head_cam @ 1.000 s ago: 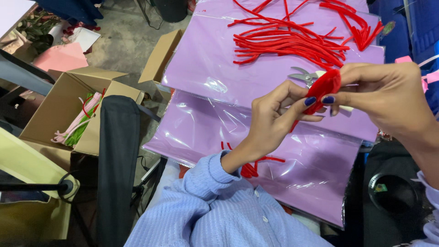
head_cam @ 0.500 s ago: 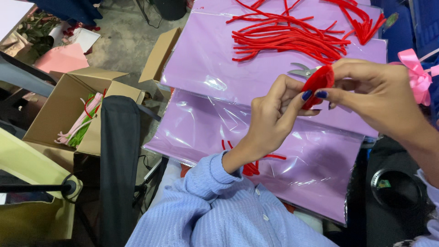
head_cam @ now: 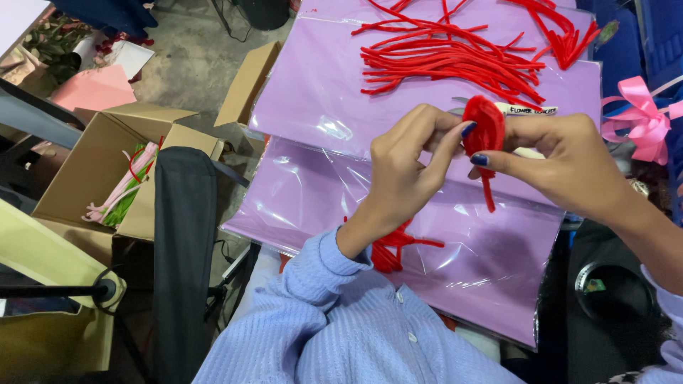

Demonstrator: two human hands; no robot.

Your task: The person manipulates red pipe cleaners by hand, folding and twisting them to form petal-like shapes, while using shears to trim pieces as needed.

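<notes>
Red pipe-cleaner coil (head_cam: 484, 129), a fuzzy loop wound into a flat oval, is held in mid-air between both hands above the lilac wrapped sheets (head_cam: 320, 107). 1 loose tail hangs straight down from it.

Judgement on doing the winding well: keep each turn flat against the one before, hold the centre firm so the loop does not spring open, and feed the tail round under light tension rather than pulling hard.

Left hand (head_cam: 405, 167): wrist bent up out of the blue knit sleeve (head_cam: 320, 284), fingers curled, thumb tip pressed on the coil's left edge, pinching it. Right hand (head_cam: 562, 163): reaches in from the right, thumb and forefinger pinched on the coil's right side, other fingers folded behind.

Outward: a heap of straight red stems (head_cam: 455, 57) lies on the far sheet. A small red bundle (head_cam: 391, 249) sits near the left wrist. Pink ribbon bow (head_cam: 640, 114) at right. Open cardboard box (head_cam: 92, 178) on the floor at left holds pink and green stems.
</notes>
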